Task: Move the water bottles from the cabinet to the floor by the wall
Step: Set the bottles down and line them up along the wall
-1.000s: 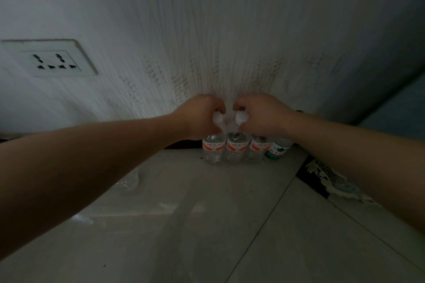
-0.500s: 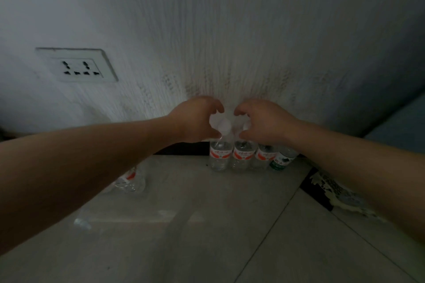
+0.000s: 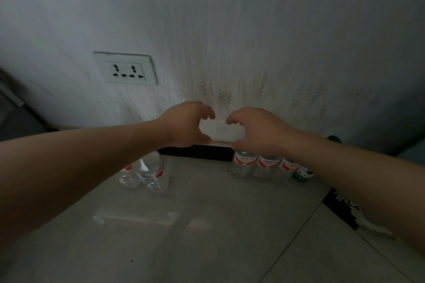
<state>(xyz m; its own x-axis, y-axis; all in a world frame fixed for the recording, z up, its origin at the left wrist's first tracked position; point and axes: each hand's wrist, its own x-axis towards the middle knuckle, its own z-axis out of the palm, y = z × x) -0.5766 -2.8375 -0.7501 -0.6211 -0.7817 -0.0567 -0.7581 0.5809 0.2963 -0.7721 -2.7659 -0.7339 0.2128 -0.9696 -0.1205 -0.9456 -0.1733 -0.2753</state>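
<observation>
Your hands have let go of the white caps they pinched a second ago. Both have lifted off the row, and the row now sits lower and to the right in view.

Nearest you, both forearms reach forward over the pale tiled floor [image 3: 207, 225]. Under your left forearm two clear bottles [image 3: 147, 172] with red labels stand close together, partly hidden by the arm. On the other side, three red-label bottles [image 3: 264, 164] stand side by side against the dark skirting board [image 3: 200, 151], with a green-label bottle [image 3: 302, 174] at the row's right end. All four sit just below your right wrist, their tops hidden by it.

Your left hand [image 3: 186, 124] and right hand [image 3: 257, 131] hover above the skirting board, fingers loosely curved, thumb and fingers apart, holding nothing. Neither touches a bottle. Behind them rises the scuffed white wall [image 3: 230, 30], with a white socket [image 3: 126, 69] up to the left.
</observation>
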